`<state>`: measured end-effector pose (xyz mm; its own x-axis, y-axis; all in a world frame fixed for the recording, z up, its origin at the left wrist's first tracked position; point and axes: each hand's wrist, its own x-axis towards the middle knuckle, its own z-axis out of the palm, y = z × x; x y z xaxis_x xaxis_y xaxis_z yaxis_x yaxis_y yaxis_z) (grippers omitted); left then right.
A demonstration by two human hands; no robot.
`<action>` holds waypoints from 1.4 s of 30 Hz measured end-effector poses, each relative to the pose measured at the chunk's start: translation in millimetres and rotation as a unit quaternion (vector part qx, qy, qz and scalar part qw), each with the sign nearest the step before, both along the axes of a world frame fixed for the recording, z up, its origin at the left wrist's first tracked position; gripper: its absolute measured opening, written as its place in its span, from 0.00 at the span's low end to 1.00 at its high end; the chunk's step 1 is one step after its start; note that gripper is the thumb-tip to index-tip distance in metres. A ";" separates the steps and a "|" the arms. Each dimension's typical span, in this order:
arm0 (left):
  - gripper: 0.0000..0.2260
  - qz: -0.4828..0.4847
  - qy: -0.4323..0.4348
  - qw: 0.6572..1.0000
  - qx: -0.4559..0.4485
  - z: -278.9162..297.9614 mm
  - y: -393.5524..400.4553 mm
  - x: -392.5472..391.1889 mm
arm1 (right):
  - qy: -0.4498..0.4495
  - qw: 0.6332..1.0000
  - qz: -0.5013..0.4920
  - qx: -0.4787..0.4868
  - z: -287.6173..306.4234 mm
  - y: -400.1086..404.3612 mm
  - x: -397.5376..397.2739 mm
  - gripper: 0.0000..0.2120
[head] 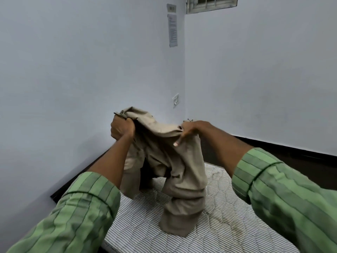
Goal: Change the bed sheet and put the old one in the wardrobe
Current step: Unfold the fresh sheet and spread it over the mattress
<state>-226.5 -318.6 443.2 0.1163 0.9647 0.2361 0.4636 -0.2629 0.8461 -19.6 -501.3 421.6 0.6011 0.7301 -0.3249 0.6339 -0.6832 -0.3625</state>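
Walls (73,70): pale blue, meeting in a corner beyond both hands.
Bed (310,161): dark frame, running along both walls below and beyond the hands.
Mattress (228,216): white with thin dark stripes, bare, lying under both hands and reaching toward the corner.
Sheet (182,179): beige cloth, bunched and crumpled, held up between the two hands; its top edge spans from one hand to the other, and its folds hang down below them, the lowest end resting on the mattress under the right hand.
Sleeves (291,189): green with darker stripes, cuffs pulled partway up both forearms, nearest the camera.
Left hand (121,129): raised, fingers curled into a fist around the sheet's upper left edge, a bit of cloth standing up above it.
Right hand (189,131): raised level with the left, fingers and thumb pinching the sheet's upper right edge, thumbnail showing against the cloth.
Window (211,4): barred, high on the wall, far above the right hand.
Paper (172,30): a printed notice on the wall near the corner, high above the hands; text too small to read.
Switch (175,100): white plate on the wall just above the sheet, between the hands.
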 end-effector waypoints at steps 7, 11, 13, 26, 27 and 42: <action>0.12 -0.119 0.097 0.977 0.149 0.1 -3.6 0.7 | -0.092 0.935 -0.176 0.293 -25.3 -24.5 -9.7 0.13; 0.23 -0.283 0.166 0.932 0.156 -12.9 -5.0 1.1 | -0.023 0.918 -0.157 0.363 -19.0 -11.3 -19.0 0.09; 0.25 -0.377 0.157 0.901 0.145 -17.6 -18.7 11.8 | -0.035 0.925 -0.123 0.358 -18.8 -2.4 -27.1 0.05; 0.10 -0.203 0.097 0.957 0.183 -0.2 -39.2 36.5 | -0.059 0.997 -0.040 -0.038 -23.7 -42.5 6.3 0.13; 0.09 -0.209 0.099 0.955 0.186 -1.0 -40.2 37.4 | -0.060 0.996 -0.064 -0.008 -27.2 -48.0 5.5 0.11; 0.11 -0.220 0.192 0.939 0.183 -0.8 -113.5 8.8 | 0.188 0.796 -0.343 0.462 -60.2 -57.0 37.8 0.19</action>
<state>-217.7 -432.1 442.5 0.6293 0.6655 0.4013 0.4934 -0.7411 0.4552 18.3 -558.3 361.4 0.9485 0.3038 -0.0901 -0.0447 -0.1532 -0.9872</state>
